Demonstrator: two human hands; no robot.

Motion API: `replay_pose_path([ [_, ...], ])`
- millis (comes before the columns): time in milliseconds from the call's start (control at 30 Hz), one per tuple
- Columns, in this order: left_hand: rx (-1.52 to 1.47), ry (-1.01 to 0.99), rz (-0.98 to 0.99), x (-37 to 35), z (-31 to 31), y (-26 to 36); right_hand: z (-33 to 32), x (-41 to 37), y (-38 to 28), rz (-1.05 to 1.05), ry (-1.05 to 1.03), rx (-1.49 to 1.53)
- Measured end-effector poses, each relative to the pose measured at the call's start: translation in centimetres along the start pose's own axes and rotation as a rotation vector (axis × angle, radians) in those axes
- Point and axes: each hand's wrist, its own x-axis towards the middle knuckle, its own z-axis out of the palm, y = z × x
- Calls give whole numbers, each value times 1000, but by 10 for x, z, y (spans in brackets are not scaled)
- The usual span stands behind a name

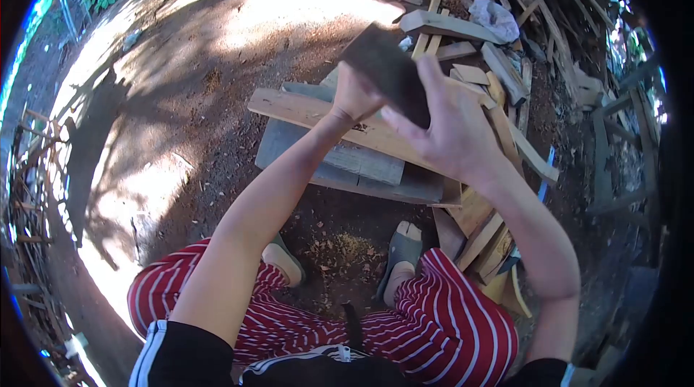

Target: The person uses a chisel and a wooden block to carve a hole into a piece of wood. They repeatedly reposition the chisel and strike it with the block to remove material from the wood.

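A dark flat piece of wood (387,69) is raised in front of me, held by both hands. My left hand (354,96) grips its lower left edge. My right hand (452,130) wraps its right end, fingers spread over the face. Below the hands a long pale plank (289,109) lies across wider grey boards (361,166) on the dirt ground. My legs in red striped trousers (434,315) and my two feet in sandals (403,250) show at the bottom.
A heap of offcut planks and sticks (491,62) lies at the right and behind, with a white cloth (495,17) on it. More pale boards (481,239) lie by my right foot. Bare dirt (188,98) spreads to the left; a stick fence (32,192) stands at far left.
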Motion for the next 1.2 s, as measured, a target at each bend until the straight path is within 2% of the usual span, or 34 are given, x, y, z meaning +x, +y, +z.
replay_pose_path([
  [33,133,12,167,1,-1,-11,-4,-6,5,27,-124,-22],
  [67,273,51,337,4,-1,-22,-3,-6,8,24,-118,-30],
  [100,303,-37,139,8,-3,-4,4,-16,8,80,-43,167],
  [133,302,-35,130,12,0,-1,12,-23,10,129,39,358],
  [200,62,56,-334,16,3,-3,39,-39,23,214,41,451],
  [233,64,96,-388,18,7,-3,61,-51,34,298,108,456],
  [267,72,85,-391,20,7,-10,78,-60,46,382,185,452],
  [333,200,35,-374,24,12,-28,106,-77,71,435,159,434],
  [400,161,37,-382,32,15,-36,120,-91,87,496,112,425],
  [467,2,-32,-503,40,14,-43,129,-96,94,527,212,414],
  [500,40,-48,-493,45,15,-51,120,-94,94,659,85,487],
  [533,40,-64,-499,44,16,-55,124,-95,99,675,88,493],
  [600,-95,-45,-670,46,18,-60,126,-95,110,635,-88,315],
  [700,-147,-72,-710,50,16,-65,125,-93,105,669,-161,260],
  [800,-288,-114,-788,58,7,-75,132,-95,105,587,-123,207],
  [867,-423,-92,-977,64,4,-83,131,-95,100,594,-116,182],
  [900,-430,-87,-1005,65,3,-86,130,-95,99,605,-121,160],
  [1000,-413,-109,-899,61,-7,-63,133,-98,101,602,-120,154],
  [1067,-369,-103,-643,49,-26,-32,134,-98,102,598,-114,145],
  [1133,-256,87,-447,38,-37,1,134,-103,99,587,-122,137],
  [1200,-267,305,-363,33,-42,28,136,-101,100,588,-162,164],
])
